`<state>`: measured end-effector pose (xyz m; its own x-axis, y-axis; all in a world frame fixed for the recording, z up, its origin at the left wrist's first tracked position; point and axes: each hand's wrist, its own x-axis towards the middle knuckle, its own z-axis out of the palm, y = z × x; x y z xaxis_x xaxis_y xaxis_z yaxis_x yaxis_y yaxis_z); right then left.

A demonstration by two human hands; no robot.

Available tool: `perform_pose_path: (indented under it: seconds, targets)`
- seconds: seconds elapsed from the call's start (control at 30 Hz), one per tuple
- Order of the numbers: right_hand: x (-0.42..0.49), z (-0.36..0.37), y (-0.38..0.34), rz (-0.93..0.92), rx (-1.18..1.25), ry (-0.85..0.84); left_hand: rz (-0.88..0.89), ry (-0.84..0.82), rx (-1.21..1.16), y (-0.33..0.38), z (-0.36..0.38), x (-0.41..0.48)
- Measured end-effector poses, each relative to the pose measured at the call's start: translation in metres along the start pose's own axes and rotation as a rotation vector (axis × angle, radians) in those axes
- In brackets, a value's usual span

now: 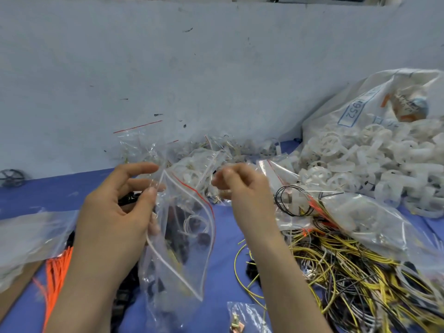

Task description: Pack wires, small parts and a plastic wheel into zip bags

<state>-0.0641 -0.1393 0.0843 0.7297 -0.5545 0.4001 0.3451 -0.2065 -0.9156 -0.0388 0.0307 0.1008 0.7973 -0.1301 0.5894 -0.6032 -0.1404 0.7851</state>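
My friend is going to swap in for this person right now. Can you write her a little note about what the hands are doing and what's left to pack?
Left hand: its fingers pinch the open zip bag by the rim.
Right hand: beside the bag's mouth, fingers curled; too blurred to tell if it holds anything.
Things: white plastic wheels are heaped far right, loose wires lie near right, orange wires near left, and filled bags are piled behind the hands.
Done: the held bag has white wire and dark parts inside.
Left: check for a wheel, then zip it shut; many more await.
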Motion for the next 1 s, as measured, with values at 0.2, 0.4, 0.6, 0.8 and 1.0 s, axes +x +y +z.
perform_pose_path:
  seconds: [0.2,0.4,0.6,0.8,1.0]
  targets:
    - [-0.004,0.038,0.116,0.158,-0.768,-0.546,0.009,-0.024,0.002,0.002,0.000,-0.002]
    - [-0.020,0.059,0.148,0.108,-0.964,-0.590,0.017,-0.036,0.017,0.003,0.002,-0.002]
    - [-0.004,0.045,0.089,-0.023,-0.632,-0.176,0.011,-0.042,0.014,0.004,0.000,-0.001]
    - [-0.002,-0.005,-0.010,-0.067,0.113,-0.012,0.020,-0.057,0.013,0.006,0.003,-0.003]
    - [-0.033,-0.020,-0.077,-0.272,0.407,-0.144,0.027,-0.049,0.016,0.005,0.005,-0.003]
